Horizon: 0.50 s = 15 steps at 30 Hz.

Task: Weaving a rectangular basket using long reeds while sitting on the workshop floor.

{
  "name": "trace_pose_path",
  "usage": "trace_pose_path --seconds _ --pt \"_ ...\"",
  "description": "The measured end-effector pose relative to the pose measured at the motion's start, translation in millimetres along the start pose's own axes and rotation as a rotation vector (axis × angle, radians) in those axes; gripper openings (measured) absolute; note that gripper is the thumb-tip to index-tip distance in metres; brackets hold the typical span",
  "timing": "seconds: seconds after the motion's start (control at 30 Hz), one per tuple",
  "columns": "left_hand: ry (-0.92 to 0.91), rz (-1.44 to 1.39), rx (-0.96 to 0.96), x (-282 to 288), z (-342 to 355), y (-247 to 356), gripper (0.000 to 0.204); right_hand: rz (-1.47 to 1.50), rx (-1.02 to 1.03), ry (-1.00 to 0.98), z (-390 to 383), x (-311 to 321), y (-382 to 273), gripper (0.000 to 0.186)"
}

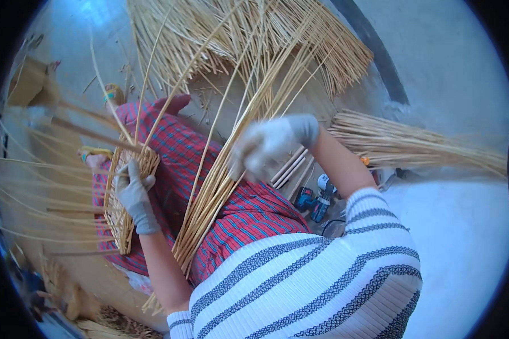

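One grip, our left hand [133, 195], clamps the weave [115, 223], likely light, springy, best held mid-band; our right hand [270, 148] blurs, grip unclear.

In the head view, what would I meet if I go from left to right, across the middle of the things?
Brown cardboard-like piece → woven piece with the left hand on it → right hand → power tools → bundle of rods.
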<state>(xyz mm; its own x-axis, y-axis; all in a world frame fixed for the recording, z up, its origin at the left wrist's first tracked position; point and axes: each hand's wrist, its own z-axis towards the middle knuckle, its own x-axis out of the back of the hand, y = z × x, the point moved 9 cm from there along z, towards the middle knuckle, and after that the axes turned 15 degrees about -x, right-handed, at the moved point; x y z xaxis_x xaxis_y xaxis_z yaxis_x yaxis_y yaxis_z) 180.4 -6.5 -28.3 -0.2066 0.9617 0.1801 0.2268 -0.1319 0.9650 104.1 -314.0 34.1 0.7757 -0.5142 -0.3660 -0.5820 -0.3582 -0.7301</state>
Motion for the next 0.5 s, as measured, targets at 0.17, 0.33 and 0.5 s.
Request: trace_pose_path --seconds 0.17,0.33,0.5 --pt "-0.016 0.099 -0.057 0 -12 16 0.046 0.06 -0.571 0.859 29 41 329 0.027" --pt "0.086 0.164 -0.32 -11 -68 52 0.053 0.223 -0.575 1.896 -27 101 415 0.024" --pt "-0.409 0.315 -0.155 -5 -131 16 0.032 0.645 -0.685 1.679 2 168 450 0.036"
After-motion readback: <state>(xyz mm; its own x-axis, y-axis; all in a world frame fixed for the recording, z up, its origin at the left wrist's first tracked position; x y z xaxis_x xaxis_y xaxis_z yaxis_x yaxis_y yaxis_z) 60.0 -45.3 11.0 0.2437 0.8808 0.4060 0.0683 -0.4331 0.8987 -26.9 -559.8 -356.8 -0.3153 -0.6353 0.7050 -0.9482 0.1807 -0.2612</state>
